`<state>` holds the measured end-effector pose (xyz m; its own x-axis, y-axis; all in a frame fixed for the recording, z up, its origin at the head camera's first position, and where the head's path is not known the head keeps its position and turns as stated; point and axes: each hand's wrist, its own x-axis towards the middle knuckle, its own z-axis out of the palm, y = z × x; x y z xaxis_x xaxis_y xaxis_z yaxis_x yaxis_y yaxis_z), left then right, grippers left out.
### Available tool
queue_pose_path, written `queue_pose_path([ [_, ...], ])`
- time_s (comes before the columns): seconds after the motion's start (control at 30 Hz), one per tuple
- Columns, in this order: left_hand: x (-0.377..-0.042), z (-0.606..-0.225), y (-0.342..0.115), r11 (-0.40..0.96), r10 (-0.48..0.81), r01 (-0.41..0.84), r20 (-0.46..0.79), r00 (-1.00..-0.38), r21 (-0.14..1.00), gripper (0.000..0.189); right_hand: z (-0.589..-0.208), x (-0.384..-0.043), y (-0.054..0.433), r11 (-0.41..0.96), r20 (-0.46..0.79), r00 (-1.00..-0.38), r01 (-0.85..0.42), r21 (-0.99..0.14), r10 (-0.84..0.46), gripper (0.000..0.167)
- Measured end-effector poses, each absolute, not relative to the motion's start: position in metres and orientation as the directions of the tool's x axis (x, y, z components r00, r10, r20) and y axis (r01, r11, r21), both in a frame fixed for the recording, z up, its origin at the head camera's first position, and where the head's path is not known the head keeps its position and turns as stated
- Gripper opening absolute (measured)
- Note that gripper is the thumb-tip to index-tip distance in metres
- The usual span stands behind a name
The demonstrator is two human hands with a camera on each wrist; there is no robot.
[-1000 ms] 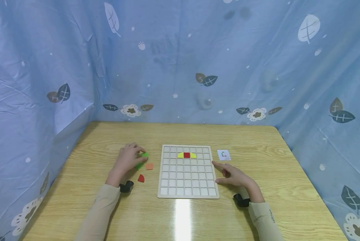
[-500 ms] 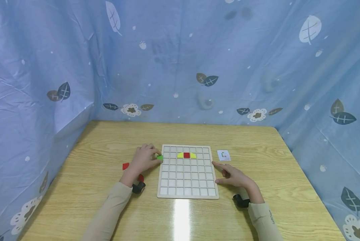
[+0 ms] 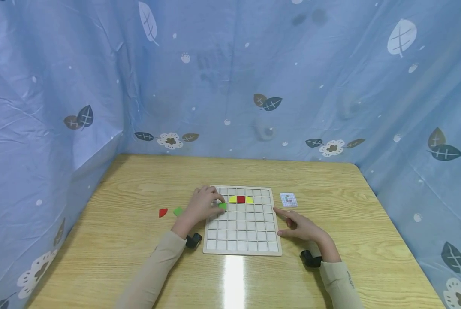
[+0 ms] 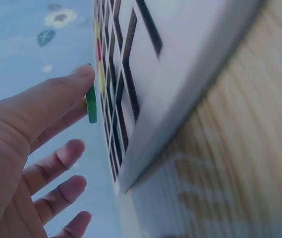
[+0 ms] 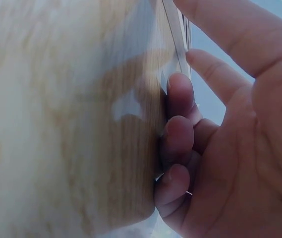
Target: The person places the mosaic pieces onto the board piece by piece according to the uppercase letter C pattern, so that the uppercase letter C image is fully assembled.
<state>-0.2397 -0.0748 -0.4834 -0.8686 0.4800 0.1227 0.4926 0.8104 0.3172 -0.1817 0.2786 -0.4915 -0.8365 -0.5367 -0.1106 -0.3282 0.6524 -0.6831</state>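
The left hand (image 3: 205, 205) pinches a small green piece (image 3: 222, 206) between thumb and finger, over the left part of the grid board (image 3: 236, 235), near the left one of the yellow pieces (image 3: 233, 199). From the head view I cannot tell if it touches the board. The right hand (image 3: 300, 225) holds nothing: index finger and thumb rest at the board's right edge, and the other fingers are bent.

To my judgement, the step is to lay this piece in a cell. It would be good to hold it only by its sides, keep it flat, match its corners with the cell's thin walls, and then press lightly. The right hand should steady the board, because a small push could move it on the worktop (image 3: 311, 180). The yellow pieces and red square (image 3: 240, 199) are close, so the fingers should not brush them.
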Motion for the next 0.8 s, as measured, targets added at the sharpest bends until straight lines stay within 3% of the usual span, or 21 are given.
queue_pose_path([
  [0.8,-0.246,-0.485,-0.039,0.823,0.48,0.491,0.112,-0.87,0.287,0.028,-0.493,-0.183,0.279,0.645,-0.084,-0.833,-0.355,-0.676,-0.547,0.074],
])
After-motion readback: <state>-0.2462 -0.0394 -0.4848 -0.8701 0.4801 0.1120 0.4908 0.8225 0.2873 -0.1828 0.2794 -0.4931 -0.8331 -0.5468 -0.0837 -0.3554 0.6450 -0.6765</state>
